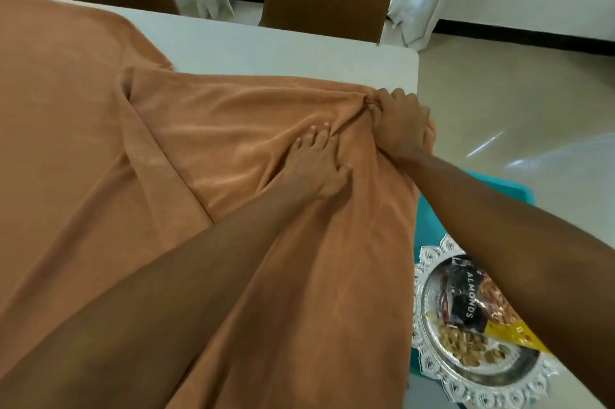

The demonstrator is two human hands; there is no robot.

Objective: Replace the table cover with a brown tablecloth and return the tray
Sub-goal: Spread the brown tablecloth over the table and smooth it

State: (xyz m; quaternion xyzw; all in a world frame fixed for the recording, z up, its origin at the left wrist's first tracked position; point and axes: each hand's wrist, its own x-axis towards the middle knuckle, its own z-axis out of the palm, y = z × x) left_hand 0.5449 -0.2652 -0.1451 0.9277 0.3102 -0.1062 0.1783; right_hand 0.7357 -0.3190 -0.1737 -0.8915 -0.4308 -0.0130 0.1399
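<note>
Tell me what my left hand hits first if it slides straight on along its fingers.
Likely the raised fold of the brown tablecloth beside the right hand; beyond it, bare table.

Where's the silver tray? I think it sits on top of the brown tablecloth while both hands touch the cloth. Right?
Not quite. The head view shows the silver tray off the brown tablecloth, on something teal beside the table. The left hand and right hand do both touch the cloth.

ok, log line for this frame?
cloth partly spread | left hand presses cloth | right hand grips cloth | tray beside table
</note>
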